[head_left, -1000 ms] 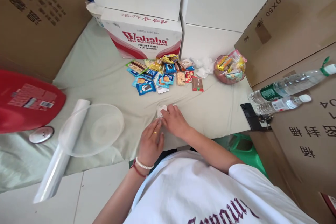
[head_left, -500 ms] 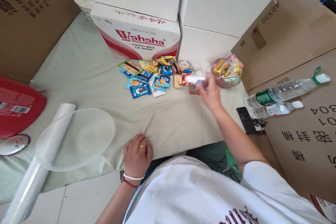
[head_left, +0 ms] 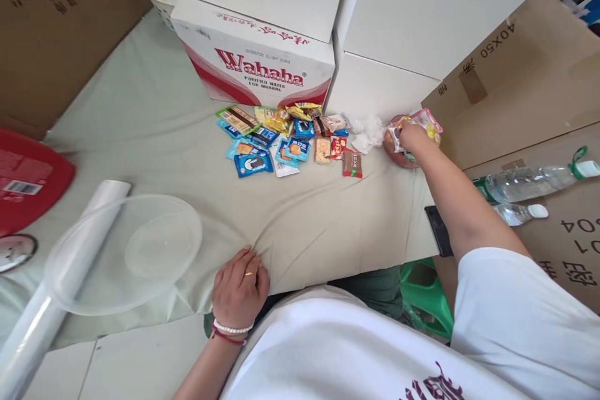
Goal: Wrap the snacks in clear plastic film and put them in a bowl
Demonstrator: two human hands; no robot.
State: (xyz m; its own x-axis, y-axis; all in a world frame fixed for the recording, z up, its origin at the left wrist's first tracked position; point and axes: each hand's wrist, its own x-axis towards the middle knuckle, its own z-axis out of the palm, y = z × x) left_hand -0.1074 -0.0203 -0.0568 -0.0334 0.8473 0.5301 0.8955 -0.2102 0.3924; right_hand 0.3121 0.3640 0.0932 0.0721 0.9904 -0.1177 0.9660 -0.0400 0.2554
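Observation:
My right hand (head_left: 412,136) reaches far right onto a pink bowl (head_left: 392,151) heaped with snack packets. Its fingers curl down over the heap and seem to pinch a small white packet (head_left: 396,136). My left hand (head_left: 240,290) lies flat on the pale green cloth (head_left: 154,131) at the table's near edge, holding nothing. Several loose snack packets (head_left: 290,137) lie spread in front of a Wahaha carton (head_left: 257,62), left of the bowl.
A clear plastic dish (head_left: 126,250) and a roll of clear film (head_left: 56,300) lie at the left, next to a red container (head_left: 28,181). Crumpled white wrap (head_left: 368,128) sits beside the bowl. Two water bottles (head_left: 534,181), a black phone (head_left: 438,231) and cardboard boxes stand right.
My right hand left the spot in front of me with a white packet and swung right to the snack bowl. My left hand drew back and settled on the cloth.

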